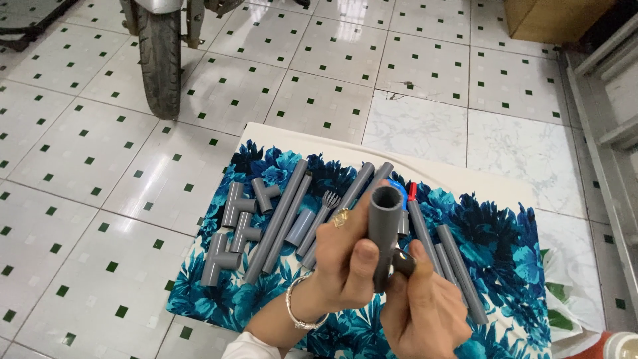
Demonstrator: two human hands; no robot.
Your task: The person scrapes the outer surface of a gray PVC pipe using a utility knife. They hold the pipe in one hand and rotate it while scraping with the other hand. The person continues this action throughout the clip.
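Both of my hands hold one grey plastic tee pipe fitting (385, 219) upright over a blue floral mat (505, 246). My left hand (342, 259), with a ring and a silver bracelet, wraps its body with the thumb on the front. My right hand (422, 306) grips the fitting's lower side branch from below. The open round end points up toward me.
On the mat lie several grey pipe lengths (282, 216), three tee fittings (236, 233) at the left, a short coupling (300, 227), and more pipes (458, 269) at the right. A motorcycle tyre (159, 60) stands on the tiled floor behind. A wooden cabinet (551, 16) is at the far right.
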